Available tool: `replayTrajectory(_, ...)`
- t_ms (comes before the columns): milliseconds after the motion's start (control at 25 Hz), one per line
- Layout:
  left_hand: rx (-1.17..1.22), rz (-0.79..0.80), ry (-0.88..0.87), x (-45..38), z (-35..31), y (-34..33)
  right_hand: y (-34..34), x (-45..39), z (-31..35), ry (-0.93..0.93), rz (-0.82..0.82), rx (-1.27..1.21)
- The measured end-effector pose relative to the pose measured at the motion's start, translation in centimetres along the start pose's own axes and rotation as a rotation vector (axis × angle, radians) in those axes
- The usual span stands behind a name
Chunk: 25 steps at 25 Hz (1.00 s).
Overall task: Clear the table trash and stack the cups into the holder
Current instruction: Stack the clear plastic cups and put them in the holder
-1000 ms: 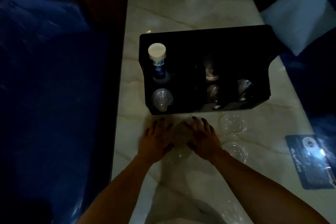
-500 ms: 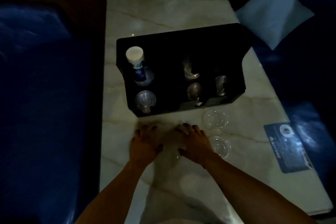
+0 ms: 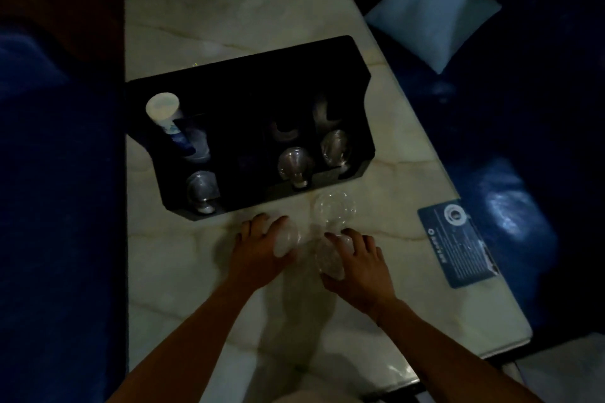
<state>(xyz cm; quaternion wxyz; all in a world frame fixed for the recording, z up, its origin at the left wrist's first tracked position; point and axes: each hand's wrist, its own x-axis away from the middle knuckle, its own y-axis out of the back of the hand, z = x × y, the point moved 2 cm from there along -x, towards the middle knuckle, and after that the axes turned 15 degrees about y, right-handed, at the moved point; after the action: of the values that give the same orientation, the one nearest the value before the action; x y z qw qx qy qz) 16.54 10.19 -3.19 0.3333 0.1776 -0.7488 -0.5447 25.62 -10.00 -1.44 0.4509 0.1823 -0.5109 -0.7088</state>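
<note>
- While the left hand (image 3: 262, 249) curls round one clear plastic cup (image 3: 285, 240), the right hand (image 3: 355, 267) grips another (image 3: 330, 257).
- Both cups lie just in front of the black holder (image 3: 248, 82), mouths apparently facing each other, ready to nest.

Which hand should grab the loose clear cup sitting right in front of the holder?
Probably right. The right hand lies just below the clear cup; the left hand sits further left, gripping another cup.

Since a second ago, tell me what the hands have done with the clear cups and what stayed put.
The two hands have drawn apart: the left hand now grips one clear cup, and the right hand has shifted right and grips another clear cup, where a loose cup stood earlier. One clear cup on the table stays in front of the black holder. The holder's contents and the blue card look unchanged.
</note>
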Motion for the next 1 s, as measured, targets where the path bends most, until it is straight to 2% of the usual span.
replayTrajectory(240,0.072,0.175,-0.039,-3.0,-5.3,0.2,-0.5,0.5,-1.8,-0.047,0.041,-0.041)
replayTrajectory(400,0.025,0.161,-0.113,-4.6,-8.6,0.2,-1.1,0.1,-1.6,-0.013,0.072,-0.066)
replayTrajectory(640,-0.045,0.147,-0.21,-5.6,-11.7,-1.1,-1.5,0.0,-1.6,0.039,0.029,-0.019)
replayTrajectory(840,-0.106,0.057,-0.27,-5.9,-12.4,-2.2,-2.0,0.2,-2.3,0.063,0.021,0.021)
replayTrajectory(1000,-0.072,0.082,-0.269,-6.1,-12.1,-2.6,-1.8,0.8,-2.9,0.094,0.041,0.021)
